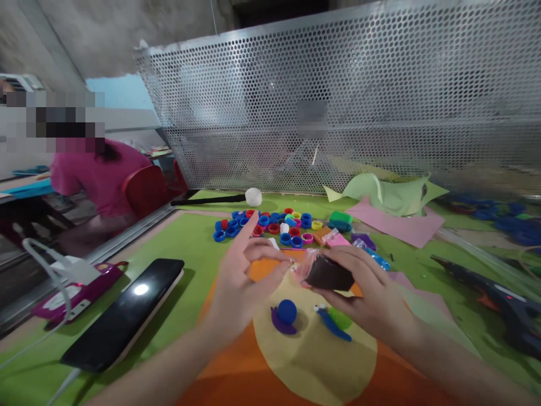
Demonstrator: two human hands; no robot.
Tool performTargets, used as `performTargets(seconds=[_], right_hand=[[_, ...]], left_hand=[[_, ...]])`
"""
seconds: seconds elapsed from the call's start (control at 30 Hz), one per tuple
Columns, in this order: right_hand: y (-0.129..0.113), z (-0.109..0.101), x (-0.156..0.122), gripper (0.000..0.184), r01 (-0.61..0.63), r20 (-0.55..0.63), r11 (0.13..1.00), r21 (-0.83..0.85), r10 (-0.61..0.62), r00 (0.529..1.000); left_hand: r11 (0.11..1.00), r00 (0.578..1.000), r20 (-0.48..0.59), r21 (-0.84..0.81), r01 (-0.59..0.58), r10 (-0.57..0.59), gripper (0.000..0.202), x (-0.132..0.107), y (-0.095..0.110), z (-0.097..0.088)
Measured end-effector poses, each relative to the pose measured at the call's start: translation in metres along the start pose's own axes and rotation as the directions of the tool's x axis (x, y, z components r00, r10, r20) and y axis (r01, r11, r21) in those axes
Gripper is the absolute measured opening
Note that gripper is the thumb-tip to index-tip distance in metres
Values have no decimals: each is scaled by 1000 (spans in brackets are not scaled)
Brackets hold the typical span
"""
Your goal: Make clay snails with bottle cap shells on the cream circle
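My right hand (372, 282) grips a black block (329, 273), perhaps modelling clay, with clear pinkish plastic wrap (305, 266) at its left end. Beside that wrap, my left hand (243, 282) has thumb and index finger pinched together. Something tiny and pale shows at its fingertips, too small to name. Below the hands, a purple clay snail with a blue ball shell (287, 312) and a blue clay snail with a green shell (333, 322) rest on a yellow paper oval (316, 366), which lies on orange paper (224, 366).
Several coloured bottle caps (274, 228) and small clay packets (338, 239) lie behind my hands. A phone (127, 310) and a purple power strip (80, 296) are at left. A glue gun (494, 299) is at right. Perforated metal (270, 118) stands behind; a person in pink (101, 175) sits left.
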State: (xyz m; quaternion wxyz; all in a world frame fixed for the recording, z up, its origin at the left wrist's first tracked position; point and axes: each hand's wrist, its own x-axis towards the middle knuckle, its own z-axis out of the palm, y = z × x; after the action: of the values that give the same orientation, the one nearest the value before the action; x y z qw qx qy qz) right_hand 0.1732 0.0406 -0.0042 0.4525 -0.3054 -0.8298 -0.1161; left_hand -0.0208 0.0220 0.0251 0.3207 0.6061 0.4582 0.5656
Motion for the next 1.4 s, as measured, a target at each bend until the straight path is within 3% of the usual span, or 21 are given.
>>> performTargets(seconds=[0.13,0.27,0.53,0.8,1.03,1.23,1.4], right_hand=[[11,4,-3,35,-143,-10,989,-21,143,990],[27,12,-9,36,-166,-8,985,-41,166,986],[54,22,-25,35,-380,75,923,-55,384,920],[65,31,-37,39,-421,126,902,-91,430,894],[64,32,-39,38,-387,150,915,-112,400,904],[63,31,-38,36,-345,166,932,-110,360,918],[64,31,-39,36,-320,176,942,-103,334,926]], left_hand=[[908,969,118,-339,245,-217,67,5,-5,-4],[817,922,267,-439,375,-280,58,4,-4,-3],[795,919,348,-497,348,-185,55,2,-6,-4],[730,912,409,-611,306,-40,51,-3,0,-3],[704,894,446,-621,344,-44,57,-8,5,-3],[672,894,445,-647,360,-51,78,-8,9,-2],[611,840,543,-671,420,19,90,-9,7,-3]])
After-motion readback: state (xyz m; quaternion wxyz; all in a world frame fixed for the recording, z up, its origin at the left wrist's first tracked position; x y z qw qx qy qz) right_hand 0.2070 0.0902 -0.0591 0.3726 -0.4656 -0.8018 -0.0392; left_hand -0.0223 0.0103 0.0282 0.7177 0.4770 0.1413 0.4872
